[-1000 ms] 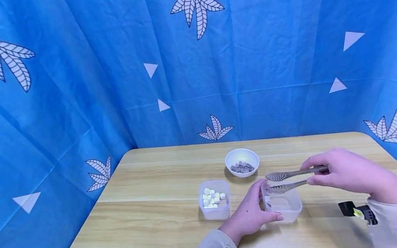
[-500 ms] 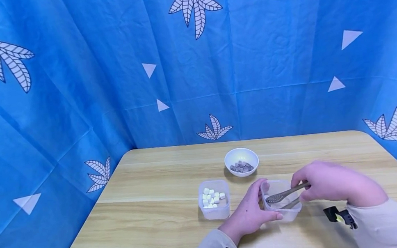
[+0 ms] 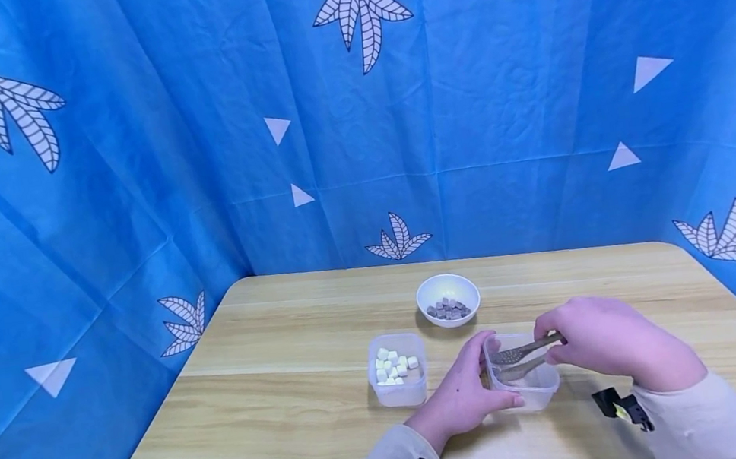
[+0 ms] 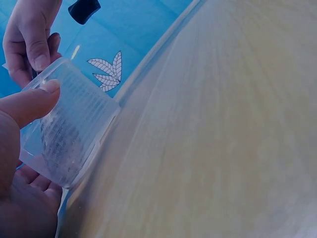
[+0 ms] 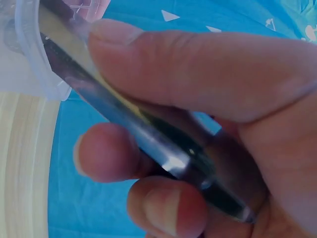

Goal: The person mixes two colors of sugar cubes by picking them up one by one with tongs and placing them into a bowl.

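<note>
My left hand (image 3: 459, 398) grips a clear plastic container (image 3: 542, 398) from its left side, thumb on the near wall and fingers round the far one. In the left wrist view the container (image 4: 81, 106) stands on the table with its see-through wall toward the camera. Metal tongs (image 3: 524, 350) with perforated tips are held in my right hand (image 3: 605, 334), at the container's right side. Their tips reach down inside it, somewhat apart. The right wrist view shows the thumb and fingers curled round the tongs (image 5: 163, 153). Whether anything lies between the tips cannot be made out.
A second plastic container (image 3: 402, 395) with several white cubes (image 3: 395, 370) stands to the left of my left hand. Behind it sits a white bowl (image 3: 447, 283) holding several grey-purple cubes (image 3: 448, 310). A blue patterned curtain (image 3: 500, 129) surrounds the wooden table (image 3: 278, 394).
My right hand has moved left and down, bringing the tongs from above the container into it. The tips have come closer together. My left hand and the container stay in place.
</note>
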`<state>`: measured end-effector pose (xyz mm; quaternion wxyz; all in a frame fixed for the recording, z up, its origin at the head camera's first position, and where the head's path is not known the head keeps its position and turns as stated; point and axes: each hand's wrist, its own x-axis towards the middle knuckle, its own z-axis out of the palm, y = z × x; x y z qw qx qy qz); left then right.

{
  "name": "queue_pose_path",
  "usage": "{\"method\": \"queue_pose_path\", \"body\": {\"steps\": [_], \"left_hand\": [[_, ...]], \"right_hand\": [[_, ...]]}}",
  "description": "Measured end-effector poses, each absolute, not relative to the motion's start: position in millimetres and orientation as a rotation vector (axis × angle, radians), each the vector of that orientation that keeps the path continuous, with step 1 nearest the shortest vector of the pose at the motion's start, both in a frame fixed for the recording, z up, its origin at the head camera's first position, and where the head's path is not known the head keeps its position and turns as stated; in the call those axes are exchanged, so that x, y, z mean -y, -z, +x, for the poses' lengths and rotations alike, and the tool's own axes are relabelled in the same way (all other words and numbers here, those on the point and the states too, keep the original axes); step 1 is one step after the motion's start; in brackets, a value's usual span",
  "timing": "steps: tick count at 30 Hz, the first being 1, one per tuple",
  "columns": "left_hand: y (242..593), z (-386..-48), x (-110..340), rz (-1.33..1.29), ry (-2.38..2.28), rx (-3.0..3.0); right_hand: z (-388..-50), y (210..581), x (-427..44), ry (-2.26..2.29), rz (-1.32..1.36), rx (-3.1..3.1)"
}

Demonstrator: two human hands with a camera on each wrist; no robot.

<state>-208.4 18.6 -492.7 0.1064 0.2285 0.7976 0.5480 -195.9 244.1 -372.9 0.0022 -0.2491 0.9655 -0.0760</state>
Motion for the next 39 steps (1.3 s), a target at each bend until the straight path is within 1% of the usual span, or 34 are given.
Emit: {"method": "queue_pose_path", "body": {"steps": [10,28,34,39], "left_hand": [[491.2,-207.2,-18.9,0.663,-1.609,-2.341],[490.2,-206.7,-19.7,0.679,-1.649,-2.32],[491.6,-206.2,-18.4,0.638,-1.632,-2.339],[490.8,-206.6,-18.2,0.636,-1.592,-2.371]], "right_hand": [[-193.7,369.8,-249.9,0.278,-0.938,-3.033],[-187.7,349.0,-274.2,0.354,-0.957,-3.151],[-190.1,348.3,-271.9,0.402,-0.989,-3.27],[-196.6,354.2,-267.2,0.427,-0.918,-3.376]]}}
